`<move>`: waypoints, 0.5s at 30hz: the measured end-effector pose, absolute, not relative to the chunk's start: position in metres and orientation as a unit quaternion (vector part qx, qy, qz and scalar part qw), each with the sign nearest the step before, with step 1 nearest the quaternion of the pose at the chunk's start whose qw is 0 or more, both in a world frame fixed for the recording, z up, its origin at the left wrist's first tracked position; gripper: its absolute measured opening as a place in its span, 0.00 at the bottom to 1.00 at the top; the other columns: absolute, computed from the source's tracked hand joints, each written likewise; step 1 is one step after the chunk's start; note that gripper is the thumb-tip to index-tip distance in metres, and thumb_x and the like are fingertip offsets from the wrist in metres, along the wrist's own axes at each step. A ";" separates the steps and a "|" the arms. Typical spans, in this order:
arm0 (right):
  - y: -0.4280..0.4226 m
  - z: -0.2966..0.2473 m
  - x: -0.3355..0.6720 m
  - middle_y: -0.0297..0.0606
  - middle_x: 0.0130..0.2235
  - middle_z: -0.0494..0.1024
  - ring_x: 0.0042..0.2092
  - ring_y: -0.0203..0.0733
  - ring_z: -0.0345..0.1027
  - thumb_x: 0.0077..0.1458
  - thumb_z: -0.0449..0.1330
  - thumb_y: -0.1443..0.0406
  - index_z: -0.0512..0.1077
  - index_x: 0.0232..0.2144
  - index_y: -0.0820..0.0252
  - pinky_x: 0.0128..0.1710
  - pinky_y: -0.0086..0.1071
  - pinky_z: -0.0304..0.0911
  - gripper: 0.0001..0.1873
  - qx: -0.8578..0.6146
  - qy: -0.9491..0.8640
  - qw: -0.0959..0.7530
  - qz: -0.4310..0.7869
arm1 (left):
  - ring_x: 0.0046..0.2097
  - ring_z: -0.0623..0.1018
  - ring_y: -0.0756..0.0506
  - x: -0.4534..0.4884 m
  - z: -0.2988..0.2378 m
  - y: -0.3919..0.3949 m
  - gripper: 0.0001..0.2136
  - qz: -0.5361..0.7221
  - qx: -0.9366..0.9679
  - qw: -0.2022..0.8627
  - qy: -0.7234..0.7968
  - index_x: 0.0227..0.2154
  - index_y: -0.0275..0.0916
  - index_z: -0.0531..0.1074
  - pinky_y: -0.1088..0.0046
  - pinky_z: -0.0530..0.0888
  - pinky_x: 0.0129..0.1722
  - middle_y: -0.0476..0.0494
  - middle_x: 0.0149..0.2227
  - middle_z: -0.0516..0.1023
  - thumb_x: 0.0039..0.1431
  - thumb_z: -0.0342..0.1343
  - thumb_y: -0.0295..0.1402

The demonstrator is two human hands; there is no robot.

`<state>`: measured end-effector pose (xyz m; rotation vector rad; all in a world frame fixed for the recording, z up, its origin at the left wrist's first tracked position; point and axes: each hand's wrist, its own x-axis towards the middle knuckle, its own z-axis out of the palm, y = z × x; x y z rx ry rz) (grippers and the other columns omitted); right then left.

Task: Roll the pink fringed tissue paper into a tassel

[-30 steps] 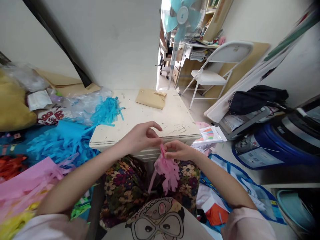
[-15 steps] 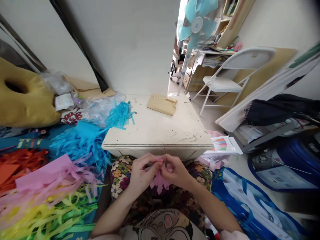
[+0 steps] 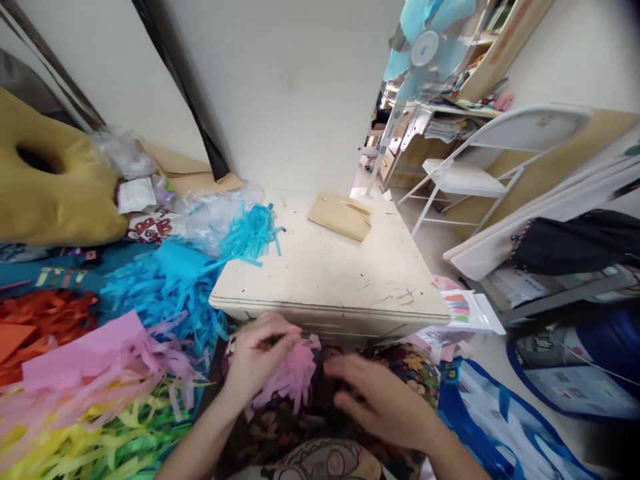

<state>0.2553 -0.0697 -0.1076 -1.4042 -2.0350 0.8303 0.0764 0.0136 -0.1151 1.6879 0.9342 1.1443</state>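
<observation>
Between the thumb and fingers of my left hand (image 3: 264, 357) a pink paper tassel (image 3: 295, 373) is pinched at its top. Its fringed strips hang down over my lap. To the right, apart from the tassel, my right hand (image 3: 367, 397) is slightly blurred, its fingers spread with nothing between them. On my left lies a pile of fringed tissue paper: a pink sheet (image 3: 90, 350), blue strips (image 3: 165, 287), red-orange strips (image 3: 55, 320), and yellow and green strips (image 3: 130, 433).
In front stands a small white table (image 3: 300, 280) bearing a blue tassel (image 3: 253, 233) and a folded brown paper piece (image 3: 341, 217). A yellow cushion (image 3: 65, 187) is at the left. A fan (image 3: 424, 48), a white folding chair (image 3: 465, 177) and a blue bag (image 3: 505, 427) are to the right.
My hands, together at the tassel's top before, have parted. The left moved left with the tassel, now fuller in view; the right let go and moved right. The view has shifted slightly.
</observation>
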 end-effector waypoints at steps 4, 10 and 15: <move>-0.042 -0.086 0.243 0.42 0.41 0.68 0.45 0.39 0.59 0.50 0.50 0.67 0.63 0.39 0.59 0.45 0.36 0.55 0.12 -0.514 -0.720 0.398 0.244 | 0.31 0.68 0.49 0.086 -0.112 0.009 0.02 0.453 0.712 0.429 0.323 0.19 0.41 0.72 0.75 0.65 0.29 0.47 0.26 0.68 0.42 0.57 0.29; -0.009 -0.106 0.220 0.36 0.30 0.70 0.33 0.33 0.64 0.48 0.53 0.64 0.63 0.31 0.59 0.32 0.27 0.61 0.06 -0.424 -0.627 0.491 0.431 | 0.31 0.67 0.50 0.089 -0.115 0.013 0.02 0.497 0.631 0.490 0.339 0.22 0.42 0.72 0.75 0.65 0.30 0.47 0.27 0.65 0.43 0.55 0.30; 0.003 -0.106 0.224 0.32 0.23 0.68 0.28 0.32 0.62 0.48 0.53 0.65 0.62 0.24 0.58 0.39 0.33 0.61 0.04 -0.437 -0.613 0.494 0.435 | 0.30 0.70 0.49 0.064 -0.080 0.074 0.09 0.333 0.715 0.551 0.274 0.27 0.41 0.72 0.74 0.66 0.29 0.47 0.24 0.70 0.38 0.58 0.34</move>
